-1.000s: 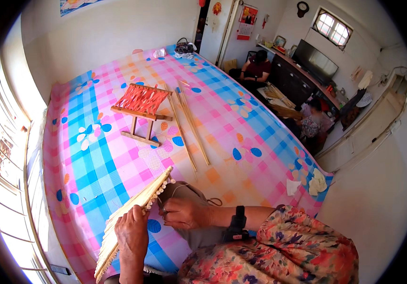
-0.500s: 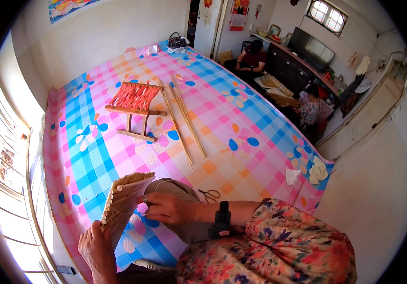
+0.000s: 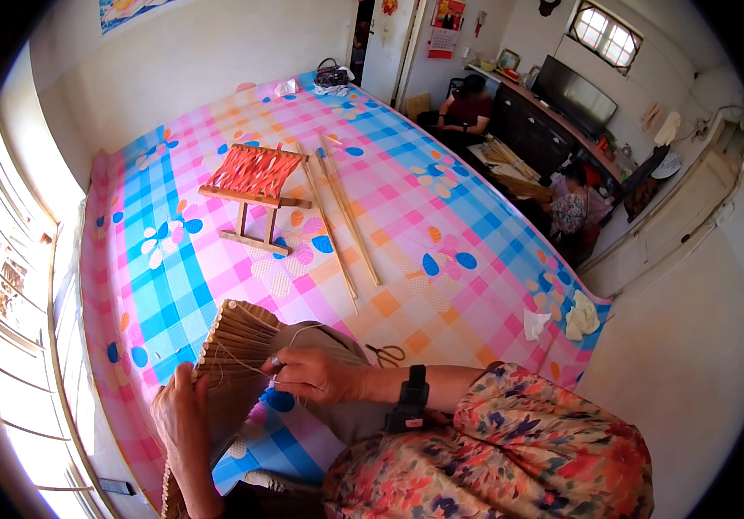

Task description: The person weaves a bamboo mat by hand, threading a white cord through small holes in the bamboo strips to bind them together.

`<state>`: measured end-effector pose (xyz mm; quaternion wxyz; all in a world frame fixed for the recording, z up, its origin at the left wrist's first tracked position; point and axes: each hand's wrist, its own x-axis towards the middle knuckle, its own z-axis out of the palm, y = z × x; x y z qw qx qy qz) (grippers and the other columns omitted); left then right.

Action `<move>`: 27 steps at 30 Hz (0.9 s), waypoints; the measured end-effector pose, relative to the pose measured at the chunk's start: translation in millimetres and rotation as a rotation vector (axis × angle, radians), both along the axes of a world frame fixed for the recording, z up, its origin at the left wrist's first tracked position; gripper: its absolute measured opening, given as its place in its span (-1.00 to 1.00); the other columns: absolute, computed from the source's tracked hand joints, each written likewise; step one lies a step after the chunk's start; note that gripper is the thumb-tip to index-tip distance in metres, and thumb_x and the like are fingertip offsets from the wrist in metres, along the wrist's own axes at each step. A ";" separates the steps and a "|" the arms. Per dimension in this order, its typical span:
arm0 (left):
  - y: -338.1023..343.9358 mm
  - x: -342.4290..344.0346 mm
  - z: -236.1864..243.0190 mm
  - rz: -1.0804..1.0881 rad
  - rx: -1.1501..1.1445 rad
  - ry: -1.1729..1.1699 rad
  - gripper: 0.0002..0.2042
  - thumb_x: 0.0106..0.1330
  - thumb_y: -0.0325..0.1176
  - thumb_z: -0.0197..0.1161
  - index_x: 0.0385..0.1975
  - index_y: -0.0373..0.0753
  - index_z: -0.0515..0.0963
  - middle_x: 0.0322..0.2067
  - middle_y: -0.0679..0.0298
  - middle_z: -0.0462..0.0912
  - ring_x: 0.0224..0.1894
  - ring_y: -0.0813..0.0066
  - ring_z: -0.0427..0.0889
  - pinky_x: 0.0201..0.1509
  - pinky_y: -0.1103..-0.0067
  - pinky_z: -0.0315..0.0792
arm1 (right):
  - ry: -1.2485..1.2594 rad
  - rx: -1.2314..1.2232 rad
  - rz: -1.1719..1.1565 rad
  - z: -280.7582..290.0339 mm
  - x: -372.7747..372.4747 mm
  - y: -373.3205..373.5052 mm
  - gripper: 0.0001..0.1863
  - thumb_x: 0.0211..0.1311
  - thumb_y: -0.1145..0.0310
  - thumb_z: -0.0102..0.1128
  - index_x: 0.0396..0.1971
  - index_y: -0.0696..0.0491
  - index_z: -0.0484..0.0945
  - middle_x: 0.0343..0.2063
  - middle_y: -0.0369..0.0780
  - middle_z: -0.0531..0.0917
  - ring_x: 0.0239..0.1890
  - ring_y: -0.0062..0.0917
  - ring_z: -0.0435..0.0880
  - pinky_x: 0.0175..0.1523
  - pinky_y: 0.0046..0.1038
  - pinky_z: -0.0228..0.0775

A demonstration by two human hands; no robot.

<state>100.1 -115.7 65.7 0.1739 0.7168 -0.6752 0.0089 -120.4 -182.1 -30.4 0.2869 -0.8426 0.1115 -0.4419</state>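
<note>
Left hand (image 3: 183, 417) grips the stalk panel (image 3: 246, 331), fingers curled on its edge, right hand (image 3: 315, 375) pinches thin cord (image 3: 245, 363): lacing, I judge, next pull likely needing even tension.

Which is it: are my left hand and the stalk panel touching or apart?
Touching. The head view shows the left hand gripping the stalk panel at its edge.

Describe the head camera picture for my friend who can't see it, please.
A person's left hand holds a panel of stalks by its edge; the right hand holds thin cord running to it. Beyond, a pink-and-blue checked sheet bears a red-seated wooden stool, long sticks and scissors.
</note>
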 end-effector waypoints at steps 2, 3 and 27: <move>-5.1 3.0 -2.5 0.007 -0.030 -0.036 -0.79 0.21 -0.36 0.22 -0.20 -0.27 0.45 -0.47 0.06 0.62 -0.38 0.10 0.60 -0.28 0.29 0.41 | -0.014 0.070 -0.003 2.7 -1.1 0.2 -0.90 0.18 0.44 0.18 -0.38 0.16 0.54 -0.21 -0.10 0.54 -0.20 -0.30 0.55 -0.13 -0.40 0.40; -7.7 4.2 -2.5 0.009 -0.039 -0.046 -0.78 0.22 -0.36 0.22 -0.19 -0.27 0.45 -0.47 0.06 0.62 -0.38 0.10 0.60 -0.29 0.29 0.41 | 0.010 0.021 0.006 6.5 -3.7 -1.8 -0.90 0.19 0.44 0.17 -0.36 0.17 0.55 -0.27 -0.12 0.55 -0.24 -0.34 0.55 -0.15 -0.43 0.39; -1.9 67.9 16.5 0.140 -0.079 0.225 -0.81 0.30 -0.24 0.14 -0.33 -0.25 0.45 -0.55 -0.02 0.53 -0.45 -0.05 0.52 -0.39 0.27 0.33 | 0.340 0.808 -0.513 2.6 -227.8 -41.9 -0.84 0.25 0.38 0.13 -0.42 0.14 0.61 -0.53 -0.34 0.61 -0.51 -0.72 0.46 -0.39 -0.65 0.29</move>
